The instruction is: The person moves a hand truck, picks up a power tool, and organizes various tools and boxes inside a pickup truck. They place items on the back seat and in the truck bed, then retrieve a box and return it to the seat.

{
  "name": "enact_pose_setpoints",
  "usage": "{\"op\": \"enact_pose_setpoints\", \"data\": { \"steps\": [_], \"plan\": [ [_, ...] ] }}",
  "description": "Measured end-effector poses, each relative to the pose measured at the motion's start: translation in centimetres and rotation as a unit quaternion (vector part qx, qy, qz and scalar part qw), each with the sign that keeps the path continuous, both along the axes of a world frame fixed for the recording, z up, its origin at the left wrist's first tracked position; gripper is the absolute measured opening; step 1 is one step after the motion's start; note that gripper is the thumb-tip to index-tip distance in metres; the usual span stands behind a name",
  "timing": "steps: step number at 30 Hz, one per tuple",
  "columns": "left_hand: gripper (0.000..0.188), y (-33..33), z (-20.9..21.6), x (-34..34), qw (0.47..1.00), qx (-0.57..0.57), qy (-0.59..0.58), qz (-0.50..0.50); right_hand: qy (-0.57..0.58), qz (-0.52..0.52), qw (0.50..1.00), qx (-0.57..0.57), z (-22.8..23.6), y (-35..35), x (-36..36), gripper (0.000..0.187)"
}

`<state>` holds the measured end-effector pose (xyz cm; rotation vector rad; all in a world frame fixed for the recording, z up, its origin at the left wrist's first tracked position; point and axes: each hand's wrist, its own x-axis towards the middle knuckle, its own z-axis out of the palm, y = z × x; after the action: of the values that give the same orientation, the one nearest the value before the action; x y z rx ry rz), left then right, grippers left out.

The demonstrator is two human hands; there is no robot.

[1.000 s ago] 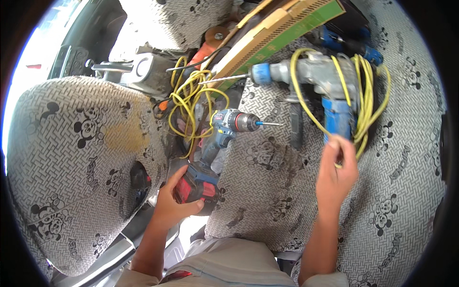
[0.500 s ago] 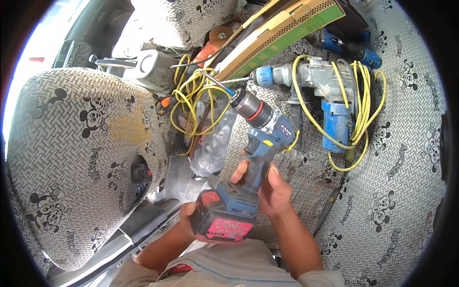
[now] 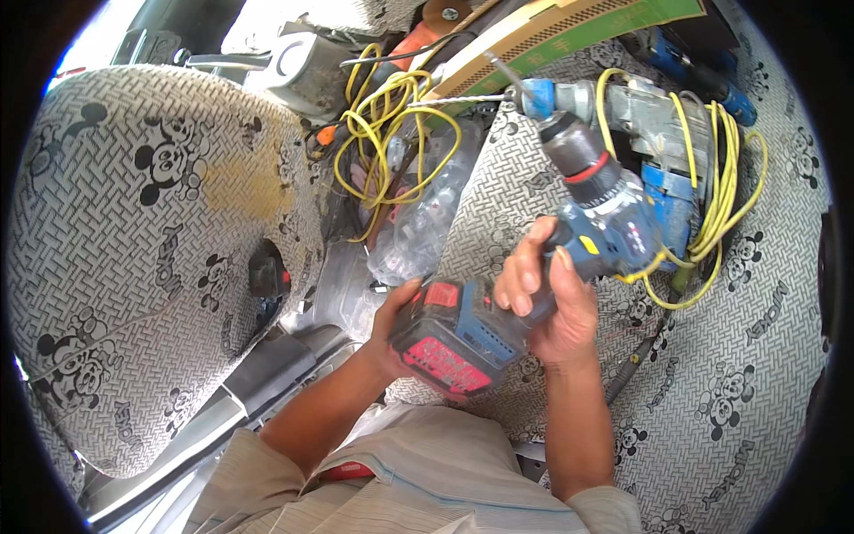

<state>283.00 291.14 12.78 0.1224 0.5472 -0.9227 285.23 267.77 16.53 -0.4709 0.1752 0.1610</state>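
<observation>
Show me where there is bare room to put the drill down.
Bare: left seat, left of the black object; right seat, below the coiled yellow cable and right of the dark cord. Crowded: between the seats, with tangled yellow cable and clear plastic.

We have the blue-and-black cordless drill (image 3: 614, 227) between our left hand (image 3: 390, 334) and our right hand (image 3: 565, 307), above the grey-and-white patterned fabric seat (image 3: 494, 205). Behind it to the right, the blue-and-grey corded hammer drill (image 3: 665, 125) lies on that seat, before the long brown-and-green cardboard box (image 3: 569, 40). Left of the cordless drill's head we see the clear plastic bag (image 3: 414, 240), the tangled yellow cable (image 3: 402, 87) behind it.
</observation>
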Motion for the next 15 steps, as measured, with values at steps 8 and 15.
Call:
{"op": "enact_pose_setpoints", "data": {
  "steps": [8, 15],
  "plan": [
    [0.065, -1.1, -0.6, 2.3, 1.000, 0.004, -0.004, 0.008, -0.089, -0.065, 0.983, -0.146, 0.8, 0.3, 0.0, 0.028],
    [0.078, -2.4, -0.2, 4.2, 0.990, 0.104, -0.083, -0.044, -0.111, -0.045, 0.959, -0.256, 1.8, 0.2, -0.5, 0.039]
  ]
}}
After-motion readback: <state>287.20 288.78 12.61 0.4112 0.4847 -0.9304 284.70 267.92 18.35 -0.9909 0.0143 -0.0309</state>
